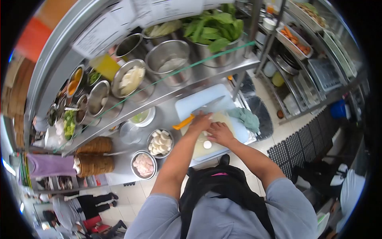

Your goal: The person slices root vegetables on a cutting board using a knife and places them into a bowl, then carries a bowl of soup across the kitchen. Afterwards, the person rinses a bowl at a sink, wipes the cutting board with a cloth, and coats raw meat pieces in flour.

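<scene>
My left hand [200,121] lies over the cutting board [196,151], fingers apart, close to the knife's orange handle [184,122]. The knife blade [211,104] rests flat on a pale blue board [221,91] beyond. Beside it, my right hand [221,133] has its fingers spread and fingertips down near small white pieces, partly hidden by the hands. A white round piece [207,144] sits on the board just below my right fingertips. Left of the board stand a steel bowl of white slices [160,142] and a bowl of pale pink pieces [143,165].
A green cloth [244,118] lies at the board's right. Above runs a steel shelf edge [171,94] with glass, holding several metal pots and leafy greens [215,28]. Bamboo steamers [95,165] stand left. A rack [294,85] is right. Other people stand at both lower sides.
</scene>
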`<state>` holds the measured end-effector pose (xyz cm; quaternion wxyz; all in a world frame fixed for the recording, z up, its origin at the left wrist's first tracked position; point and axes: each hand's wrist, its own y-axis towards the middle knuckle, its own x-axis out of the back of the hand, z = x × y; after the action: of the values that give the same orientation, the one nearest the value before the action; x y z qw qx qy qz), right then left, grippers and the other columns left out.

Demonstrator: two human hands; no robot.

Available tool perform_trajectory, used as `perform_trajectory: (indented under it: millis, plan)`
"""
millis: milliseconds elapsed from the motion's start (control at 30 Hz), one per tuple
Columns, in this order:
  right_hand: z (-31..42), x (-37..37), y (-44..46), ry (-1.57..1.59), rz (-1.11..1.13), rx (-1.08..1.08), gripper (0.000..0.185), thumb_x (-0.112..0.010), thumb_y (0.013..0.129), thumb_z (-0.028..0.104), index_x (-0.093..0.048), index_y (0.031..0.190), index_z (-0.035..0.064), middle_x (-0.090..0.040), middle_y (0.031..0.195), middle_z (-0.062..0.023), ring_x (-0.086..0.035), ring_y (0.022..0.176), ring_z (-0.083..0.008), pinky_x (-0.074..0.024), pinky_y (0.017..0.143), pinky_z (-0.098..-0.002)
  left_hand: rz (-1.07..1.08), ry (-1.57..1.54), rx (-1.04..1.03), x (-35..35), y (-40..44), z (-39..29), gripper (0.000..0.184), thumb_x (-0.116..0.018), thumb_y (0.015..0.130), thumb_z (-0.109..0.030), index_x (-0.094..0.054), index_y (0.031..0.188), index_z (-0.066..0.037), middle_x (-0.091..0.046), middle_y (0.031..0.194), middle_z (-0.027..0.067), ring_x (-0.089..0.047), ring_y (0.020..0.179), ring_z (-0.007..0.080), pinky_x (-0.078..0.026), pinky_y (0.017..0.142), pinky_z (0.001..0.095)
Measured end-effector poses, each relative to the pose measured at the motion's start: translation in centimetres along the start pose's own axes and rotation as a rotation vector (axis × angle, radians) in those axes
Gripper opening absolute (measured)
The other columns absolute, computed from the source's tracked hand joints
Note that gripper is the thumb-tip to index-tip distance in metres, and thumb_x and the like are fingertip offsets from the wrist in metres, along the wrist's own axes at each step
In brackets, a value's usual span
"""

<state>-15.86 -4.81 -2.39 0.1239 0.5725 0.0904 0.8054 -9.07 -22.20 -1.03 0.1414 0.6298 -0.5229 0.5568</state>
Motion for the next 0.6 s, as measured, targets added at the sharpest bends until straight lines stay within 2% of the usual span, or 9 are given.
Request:
perform_trajectory:
  millis: [33, 200, 267, 333, 467, 533, 600]
  plan:
    - [-0.2, -0.3, 0.0, -0.022, 0.001, 0.005, 0.043, -0.068, 0.086, 0.042, -0.065, 0.126, 0.0257, -0.061, 0.12, -0.0063, -0.058, 0.106, -0.0267, -0.0457, 0.087, -0.043, 0.025, -0.039, -0.002, -0.1, 0.3, 0.2, 0.053, -0.058, 0.091, -0.029, -0.052, 0.143, -0.026, -0.045, 0.141, 0.0255, -0.056, 0.123, 0.0463, -0.049, 0.101, 0.0485]
    - [0.5, 0.0, 0.8, -0.063, 0.045, 0.027, 0.047, -0.068, 0.085, 0.045, -0.064, 0.126, 0.0228, -0.062, 0.116, -0.0066, -0.06, 0.101, -0.0282, -0.0472, 0.086, -0.0436, 0.013, -0.119, -0.051, 1.2, 0.2, 0.2, 0.049, -0.072, 0.081, -0.017, -0.061, 0.128, -0.022, -0.051, 0.134, 0.022, -0.055, 0.124, 0.0423, -0.048, 0.103, 0.0461]
    - [0.5, -0.3, 1.0, -0.067, 0.072, 0.021, 0.047, -0.068, 0.085, 0.046, -0.064, 0.126, 0.0226, -0.062, 0.115, -0.0068, -0.061, 0.1, -0.0282, -0.0476, 0.085, -0.0437, -0.017, -0.161, -0.032, 1.3, 0.0, 0.4, 0.047, -0.071, 0.081, -0.016, -0.062, 0.127, -0.02, -0.053, 0.129, 0.0196, -0.055, 0.124, 0.041, -0.046, 0.105, 0.0469]
    - [0.3, -0.6, 1.4, -0.155, 0.071, 0.009, 0.047, -0.066, 0.086, 0.047, -0.064, 0.127, 0.0242, -0.061, 0.11, -0.0049, -0.06, 0.098, -0.0265, -0.0482, 0.08, -0.0434, -0.193, -0.127, -0.038, 1.4, -0.1, 0.6, 0.042, -0.072, 0.078, -0.015, -0.067, 0.119, -0.017, -0.056, 0.125, 0.0194, -0.057, 0.117, 0.0405, -0.048, 0.101, 0.0464]
    - [0.9, -1.4, 2.2, -0.168, 0.152, -0.049, 0.044, -0.07, 0.084, 0.046, -0.068, 0.119, 0.0191, -0.063, 0.11, -0.008, -0.061, 0.098, -0.0291, -0.0501, 0.08, -0.0455, -0.202, -0.203, -0.136, 0.8, -2.9, 1.5, 0.036, -0.071, 0.077, -0.013, -0.069, 0.113, -0.013, -0.058, 0.12, 0.0187, -0.058, 0.112, 0.0409, -0.048, 0.098, 0.0464]
    - [0.7, -1.1, 3.0, -0.17, 0.123, 0.005, 0.043, -0.071, 0.084, 0.044, -0.069, 0.118, 0.0178, -0.063, 0.107, -0.0072, -0.064, 0.092, -0.029, -0.0529, 0.075, -0.0446, -0.409, -0.276, -0.128, 0.8, -3.9, 1.9, 0.035, -0.07, 0.077, -0.012, -0.069, 0.112, -0.009, -0.058, 0.121, 0.0184, -0.059, 0.112, 0.0403, -0.049, 0.098, 0.0458]
    - [0.3, -1.4, 2.9, -0.143, 0.086, 0.02, 0.044, -0.071, 0.084, 0.044, -0.068, 0.12, 0.0192, -0.063, 0.105, -0.0063, -0.065, 0.09, -0.0281, -0.0542, 0.074, -0.0431, -0.451, -0.334, -0.086, 2.2, -6.1, 3.3, 0.036, -0.069, 0.076, -0.01, -0.068, 0.112, -0.008, -0.059, 0.12, 0.0188, -0.059, 0.111, 0.0397, -0.05, 0.097, 0.0455]
